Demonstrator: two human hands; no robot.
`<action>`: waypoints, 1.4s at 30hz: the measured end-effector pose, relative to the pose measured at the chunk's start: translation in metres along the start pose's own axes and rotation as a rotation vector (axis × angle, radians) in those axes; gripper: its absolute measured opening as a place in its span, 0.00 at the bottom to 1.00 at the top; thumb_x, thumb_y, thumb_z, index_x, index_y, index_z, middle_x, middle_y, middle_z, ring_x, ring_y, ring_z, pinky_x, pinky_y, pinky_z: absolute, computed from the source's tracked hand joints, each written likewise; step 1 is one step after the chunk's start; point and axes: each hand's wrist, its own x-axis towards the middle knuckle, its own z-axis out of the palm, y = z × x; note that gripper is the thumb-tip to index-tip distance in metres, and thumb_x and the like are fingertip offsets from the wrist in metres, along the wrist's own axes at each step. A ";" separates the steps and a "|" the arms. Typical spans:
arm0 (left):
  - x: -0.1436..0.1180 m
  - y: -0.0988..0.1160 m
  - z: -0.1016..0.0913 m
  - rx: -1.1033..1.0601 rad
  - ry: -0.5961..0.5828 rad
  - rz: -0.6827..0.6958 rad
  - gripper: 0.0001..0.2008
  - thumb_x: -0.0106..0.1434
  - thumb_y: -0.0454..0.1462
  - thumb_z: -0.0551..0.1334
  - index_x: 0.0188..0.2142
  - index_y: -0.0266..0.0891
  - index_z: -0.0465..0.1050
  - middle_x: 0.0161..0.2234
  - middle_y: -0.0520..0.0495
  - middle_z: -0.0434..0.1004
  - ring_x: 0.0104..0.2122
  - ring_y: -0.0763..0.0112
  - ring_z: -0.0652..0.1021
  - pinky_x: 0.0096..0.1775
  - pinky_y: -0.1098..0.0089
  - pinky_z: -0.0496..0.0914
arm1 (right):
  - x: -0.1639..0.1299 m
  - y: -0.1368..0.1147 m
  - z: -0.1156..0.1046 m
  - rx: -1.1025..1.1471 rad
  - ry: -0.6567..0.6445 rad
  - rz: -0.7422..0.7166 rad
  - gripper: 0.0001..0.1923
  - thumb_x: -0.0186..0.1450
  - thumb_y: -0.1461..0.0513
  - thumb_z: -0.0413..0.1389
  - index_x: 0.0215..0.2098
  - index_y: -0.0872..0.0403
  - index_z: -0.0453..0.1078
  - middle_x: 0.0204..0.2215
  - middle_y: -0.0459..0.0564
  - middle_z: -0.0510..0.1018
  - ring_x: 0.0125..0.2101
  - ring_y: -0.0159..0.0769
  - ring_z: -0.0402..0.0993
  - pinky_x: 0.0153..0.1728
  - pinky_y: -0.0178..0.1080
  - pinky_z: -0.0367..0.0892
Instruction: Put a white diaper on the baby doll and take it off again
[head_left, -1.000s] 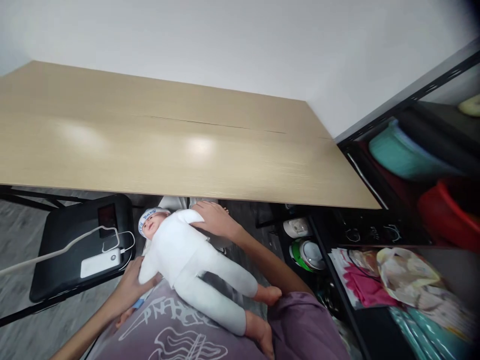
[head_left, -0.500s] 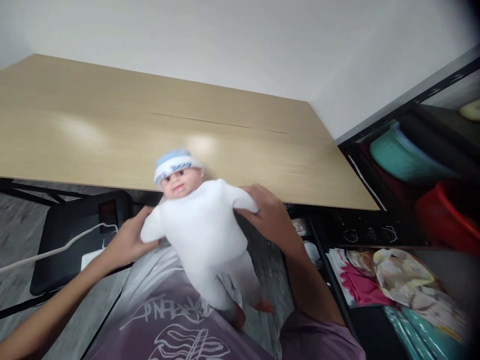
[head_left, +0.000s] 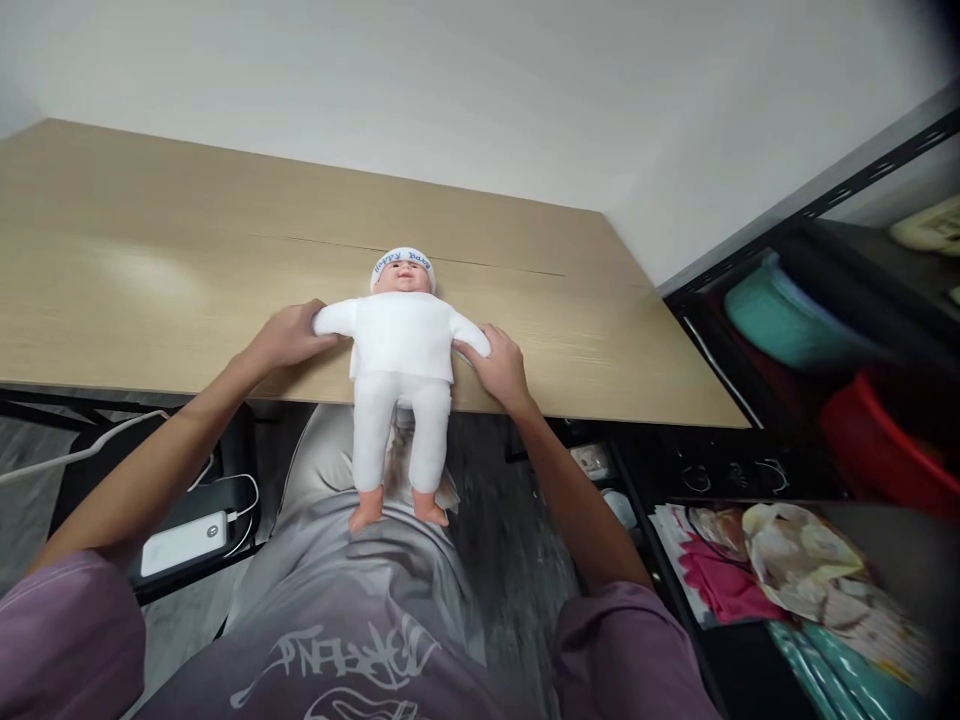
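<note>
Fingers first: your left fingers [head_left: 304, 322] are wrapped around the doll's [head_left: 401, 345] outstretched arm on that side, and your right fingers [head_left: 480, 345] are closed over its other arm near the shoulder — both hands pinch the doll, neither is spread free. Your left hand [head_left: 285, 338] and right hand [head_left: 501, 368] rest at the near edge of the counter [head_left: 150, 270]. The doll, in a white suit and a blue-banded cap, lies face up with its head and torso on the counter, while its legs hang over the edge and its bare feet reach down toward your lap. So, as I judge it, the doll is up on the counter but only half laid — the legs are not yet supported, and you have not let go. Below the counter to your left, a white power bank [head_left: 184, 543] with its cable sits on a black chair [head_left: 240, 480]; a shelf [head_left: 787, 400] of cloths and packets stands at your right.
</note>
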 end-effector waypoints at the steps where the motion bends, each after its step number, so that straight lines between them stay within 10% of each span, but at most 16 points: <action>1: 0.000 -0.004 0.001 0.006 0.022 -0.013 0.34 0.69 0.62 0.62 0.57 0.36 0.79 0.50 0.30 0.88 0.47 0.40 0.85 0.42 0.59 0.70 | 0.002 0.002 0.003 0.005 0.013 -0.002 0.33 0.77 0.33 0.53 0.52 0.50 0.78 0.51 0.60 0.86 0.51 0.57 0.81 0.54 0.53 0.74; 10: 0.011 -0.038 0.018 0.144 0.189 -0.103 0.41 0.70 0.74 0.57 0.53 0.40 0.75 0.49 0.30 0.84 0.51 0.38 0.79 0.50 0.53 0.70 | 0.035 0.035 0.035 -0.048 0.024 -0.090 0.34 0.81 0.34 0.46 0.58 0.51 0.75 0.55 0.63 0.83 0.55 0.59 0.76 0.61 0.59 0.72; 33: 0.250 -0.122 0.023 0.088 0.305 -0.129 0.43 0.72 0.71 0.59 0.63 0.36 0.73 0.58 0.29 0.80 0.60 0.36 0.76 0.59 0.52 0.67 | 0.277 0.100 0.135 -0.125 0.181 -0.134 0.48 0.74 0.24 0.42 0.56 0.54 0.75 0.51 0.68 0.82 0.53 0.62 0.75 0.60 0.66 0.70; 42: 0.271 -0.124 0.024 0.073 0.289 -0.093 0.47 0.71 0.73 0.59 0.64 0.33 0.72 0.66 0.22 0.74 0.68 0.28 0.68 0.71 0.39 0.56 | 0.306 0.110 0.140 -0.161 0.181 -0.155 0.44 0.76 0.26 0.46 0.61 0.53 0.73 0.56 0.68 0.81 0.57 0.64 0.74 0.62 0.67 0.68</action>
